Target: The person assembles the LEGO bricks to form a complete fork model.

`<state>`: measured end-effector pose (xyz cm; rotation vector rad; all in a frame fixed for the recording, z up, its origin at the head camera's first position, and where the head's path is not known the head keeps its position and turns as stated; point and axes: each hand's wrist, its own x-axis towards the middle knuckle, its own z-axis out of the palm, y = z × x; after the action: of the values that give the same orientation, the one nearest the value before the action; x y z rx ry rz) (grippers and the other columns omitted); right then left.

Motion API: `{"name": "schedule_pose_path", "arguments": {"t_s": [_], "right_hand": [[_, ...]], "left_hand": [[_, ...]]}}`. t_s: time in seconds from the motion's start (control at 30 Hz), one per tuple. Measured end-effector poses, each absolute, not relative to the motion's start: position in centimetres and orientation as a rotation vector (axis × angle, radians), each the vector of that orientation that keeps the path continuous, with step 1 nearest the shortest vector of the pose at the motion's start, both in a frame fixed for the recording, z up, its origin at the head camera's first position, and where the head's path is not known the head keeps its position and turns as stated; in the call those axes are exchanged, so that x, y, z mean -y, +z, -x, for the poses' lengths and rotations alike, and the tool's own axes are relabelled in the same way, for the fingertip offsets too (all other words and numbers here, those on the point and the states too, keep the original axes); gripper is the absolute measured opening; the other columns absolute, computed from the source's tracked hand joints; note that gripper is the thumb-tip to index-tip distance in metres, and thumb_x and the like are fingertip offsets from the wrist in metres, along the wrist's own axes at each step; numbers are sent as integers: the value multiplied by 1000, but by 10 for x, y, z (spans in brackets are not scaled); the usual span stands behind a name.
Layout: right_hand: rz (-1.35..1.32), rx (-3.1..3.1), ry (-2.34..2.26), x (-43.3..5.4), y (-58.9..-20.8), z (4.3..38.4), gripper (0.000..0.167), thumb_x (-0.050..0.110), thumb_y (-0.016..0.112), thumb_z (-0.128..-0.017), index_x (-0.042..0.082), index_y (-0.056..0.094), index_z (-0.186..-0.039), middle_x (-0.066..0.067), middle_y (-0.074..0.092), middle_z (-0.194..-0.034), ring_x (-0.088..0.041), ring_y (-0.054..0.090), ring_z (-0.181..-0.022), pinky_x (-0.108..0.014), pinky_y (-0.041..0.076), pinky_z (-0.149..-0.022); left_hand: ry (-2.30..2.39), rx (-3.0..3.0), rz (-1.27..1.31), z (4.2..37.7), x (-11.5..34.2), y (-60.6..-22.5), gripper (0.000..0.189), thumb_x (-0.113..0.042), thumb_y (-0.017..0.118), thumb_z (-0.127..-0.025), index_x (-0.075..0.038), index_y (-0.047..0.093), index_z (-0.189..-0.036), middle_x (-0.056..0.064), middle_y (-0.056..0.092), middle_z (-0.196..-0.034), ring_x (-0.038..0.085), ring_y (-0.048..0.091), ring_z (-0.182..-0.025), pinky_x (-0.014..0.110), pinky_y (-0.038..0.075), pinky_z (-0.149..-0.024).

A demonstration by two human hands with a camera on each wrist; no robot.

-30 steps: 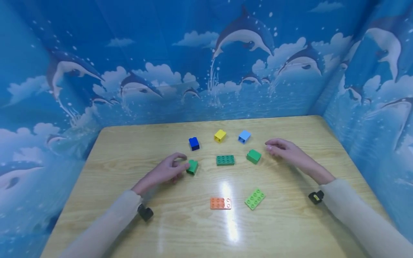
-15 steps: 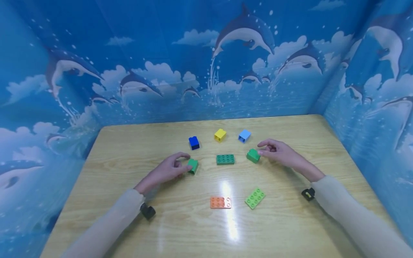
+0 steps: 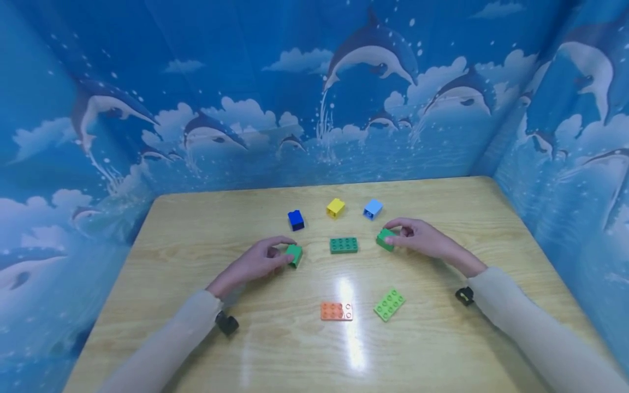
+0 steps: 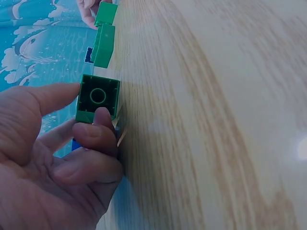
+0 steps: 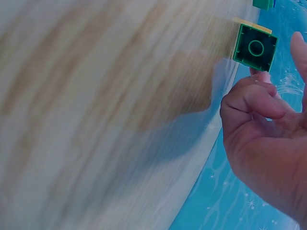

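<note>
In the head view, my left hand (image 3: 260,258) pinches a green building block (image 3: 295,254) on the table's left middle. The left wrist view shows its hollow underside, with my thumb (image 4: 60,97) against one edge and curled fingers beneath. My right hand (image 3: 420,238) reaches round another green block (image 3: 385,240), thumb in front and index finger behind in the head view. In the right wrist view the thumb (image 5: 298,52) stands apart from this block (image 5: 255,48), while a fingertip lies close to its lower side. A flat dark green block (image 3: 343,245) lies between the hands.
Dark blue (image 3: 296,220), yellow (image 3: 336,208) and light blue (image 3: 373,209) blocks stand at the back. Nearer lie an orange flat block (image 3: 336,311) and a lime one (image 3: 390,304). A dolphin-print curtain (image 3: 314,109) borders the wooden table (image 3: 196,229).
My right hand has moved left to the right green block, its fingers now around it. My left hand has shifted slightly right and closed in on its green block.
</note>
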<state>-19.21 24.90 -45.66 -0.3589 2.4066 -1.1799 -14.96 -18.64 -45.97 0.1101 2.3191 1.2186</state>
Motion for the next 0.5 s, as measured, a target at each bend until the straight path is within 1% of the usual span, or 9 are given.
{"name": "schedule_pose_path", "arguments": {"t_s": [0.1,0.17,0.23,0.4,0.5], "right_hand": [[384,-2390,-1166,-247,-458,192,59,39,75,-106,3,60,-151,-10,59,-94,-24,51,-79,-33,43,-65],[372,-2384,-1161,-247,-459,194,60,40,75,-105,5,61,-151,-9,58,-92,-23,50,-77,-32,41,-65],[370,-2378,-1156,-247,-459,195,60,41,76,-105,5,62,-151,-9,58,-90,-23,48,-76,-33,40,-65],[356,-2379,-1142,-245,-458,198,55,42,77,-104,8,66,-145,-8,53,-86,-24,44,-74,-34,35,-64],[370,-2383,-1132,-242,-457,196,52,41,76,-104,6,67,-143,-8,55,-89,-24,47,-77,-34,38,-65]], "left_hand": [[1221,-2323,-115,148,187,-461,48,-38,72,-107,-21,62,-151,9,70,-92,23,60,-72,33,48,-60],[1222,-2332,-124,148,187,-462,46,-37,73,-107,-20,63,-149,9,68,-92,24,58,-71,33,47,-59],[1223,-2351,-141,148,187,-462,44,-36,73,-107,-19,63,-147,9,67,-96,24,58,-75,34,47,-61],[1233,-2412,-172,147,186,-462,39,-31,75,-106,-17,66,-141,8,66,-111,24,60,-95,37,51,-75],[1262,-2432,-185,145,185,-462,36,-27,77,-104,-17,68,-138,8,66,-116,25,59,-97,38,51,-76]]}}
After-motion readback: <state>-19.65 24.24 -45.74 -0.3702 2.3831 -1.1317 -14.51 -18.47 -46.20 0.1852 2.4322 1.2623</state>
